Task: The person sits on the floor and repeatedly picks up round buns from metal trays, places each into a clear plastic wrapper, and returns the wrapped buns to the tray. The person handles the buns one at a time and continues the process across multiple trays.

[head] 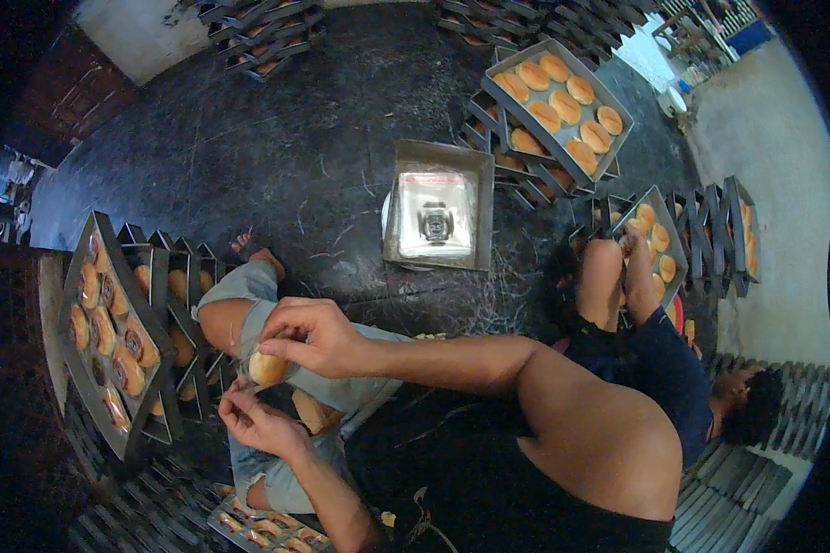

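Near my jeans-clad lap, a golden bun [268, 368] sits in what looks like a clear plastic bag between my hands. My right hand [318, 339] pinches the bag at the bun's upper side, thumb against the bun. Just below, my left hand [263, 422] pinches the film at the lower end. A metal tray [131, 442] at left holds several wrapped buns [102, 330] with dark printed marks. Ahead of me, a square metal pan [483, 207] holds a stack of clear plastic bags [436, 225] with a dark print.
Stacked trays of unwrapped buns [565, 107] stand at upper right. A co-worker [671, 387] sits at right, one hand at another bun tray [672, 283]. More stacked trays [173, 276] are at left, and a tray of wrapped buns [249, 536] lies at the bottom.
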Tool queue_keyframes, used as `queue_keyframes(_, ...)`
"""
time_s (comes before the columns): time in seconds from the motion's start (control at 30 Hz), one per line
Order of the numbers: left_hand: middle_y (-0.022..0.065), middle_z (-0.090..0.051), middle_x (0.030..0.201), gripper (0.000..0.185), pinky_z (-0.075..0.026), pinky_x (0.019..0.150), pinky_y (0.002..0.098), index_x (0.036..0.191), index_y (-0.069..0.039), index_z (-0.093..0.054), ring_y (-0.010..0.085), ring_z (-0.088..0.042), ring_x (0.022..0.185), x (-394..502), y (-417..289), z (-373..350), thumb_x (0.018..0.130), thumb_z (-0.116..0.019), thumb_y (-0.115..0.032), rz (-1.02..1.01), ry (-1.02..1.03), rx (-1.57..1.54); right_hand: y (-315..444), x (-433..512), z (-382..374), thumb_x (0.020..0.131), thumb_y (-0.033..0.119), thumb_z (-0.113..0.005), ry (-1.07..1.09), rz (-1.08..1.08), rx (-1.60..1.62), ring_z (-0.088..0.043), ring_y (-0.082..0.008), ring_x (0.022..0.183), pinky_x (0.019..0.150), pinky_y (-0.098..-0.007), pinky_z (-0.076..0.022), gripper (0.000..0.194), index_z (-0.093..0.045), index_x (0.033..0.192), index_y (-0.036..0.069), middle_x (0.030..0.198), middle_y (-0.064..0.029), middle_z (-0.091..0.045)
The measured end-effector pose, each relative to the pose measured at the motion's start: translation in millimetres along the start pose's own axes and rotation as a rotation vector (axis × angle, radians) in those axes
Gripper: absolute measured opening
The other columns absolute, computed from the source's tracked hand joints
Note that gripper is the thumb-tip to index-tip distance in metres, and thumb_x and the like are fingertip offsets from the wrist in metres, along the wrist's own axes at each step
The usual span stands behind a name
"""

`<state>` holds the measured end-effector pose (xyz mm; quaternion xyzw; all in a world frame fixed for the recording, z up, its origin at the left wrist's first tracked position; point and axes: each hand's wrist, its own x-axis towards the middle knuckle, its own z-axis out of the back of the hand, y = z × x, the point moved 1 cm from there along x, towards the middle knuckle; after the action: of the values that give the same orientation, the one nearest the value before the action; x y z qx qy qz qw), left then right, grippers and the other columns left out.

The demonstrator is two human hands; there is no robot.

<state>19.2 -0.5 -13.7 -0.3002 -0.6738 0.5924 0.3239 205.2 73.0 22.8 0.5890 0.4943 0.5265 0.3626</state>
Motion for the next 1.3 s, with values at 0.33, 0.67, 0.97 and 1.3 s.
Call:
queue_keyframes(0.33, 0.0128, -0.066, 0.116, 0.017, -0.050, 0.099, 0.0360, 0.114, -0.001, -0.058, 0.0213, -0.063, 0.109, -3.4, -2.2, 0.2, 0.108, -0.058, -0.017, -0.008, -0.017, -0.031, -5.6, -0.5, -5.6, 0.090, 0.012, -0.079, 0.077, -0.058, -0.036, -0.065, -0.0111, 0.081, 0.067, -0.0270, -0.0513, 0.014, -0.074, 0.099, 0.003, 0.097, -0.0055, -0.069)
queue_keyframes(0.67, 0.0118, -0.063, 0.114, 0.016, -0.048, 0.099, 0.0364, 0.111, -0.001, -0.057, 0.0220, -0.062, 0.108, -3.7, 0.3, 0.1, 0.107, -0.061, -0.016, -0.058, 0.026, -0.078, -0.4, 1.0, -7.3, 0.090, 0.012, -0.080, 0.093, -0.069, -0.063, -0.065, -0.0118, 0.082, 0.068, -0.0270, -0.0509, 0.014, -0.074, 0.098, 0.003, 0.096, -0.0064, -0.069)
queue_keyframes(0.97, 0.0122, -0.063, 0.114, 0.013, -0.047, 0.101, 0.0380, 0.112, -0.002, -0.056, 0.0224, -0.060, 0.111, -4.4, 0.8, 0.3, 0.107, -0.058, -0.013, -0.082, 0.008, -0.067, 0.5, 1.8, -7.0, 0.091, 0.012, -0.079, 0.081, -0.036, -0.059, -0.065, -0.0117, 0.083, 0.068, -0.0269, -0.0508, 0.013, -0.074, 0.099, 0.003, 0.097, -0.0066, -0.070)
queue_keyframes(1.3, 0.0143, -0.064, 0.117, 0.015, -0.048, 0.100, 0.0369, 0.113, -0.001, -0.056, 0.0228, -0.061, 0.109, -4.5, -0.2, 0.7, 0.108, -0.057, -0.015, -0.059, 0.036, -0.053, -2.5, -1.1, -7.4, 0.092, 0.013, -0.079, 0.094, -0.088, -0.093, -0.065, -0.0111, 0.082, 0.069, -0.0265, -0.0505, 0.012, -0.074, 0.098, 0.003, 0.097, -0.0065, -0.070)
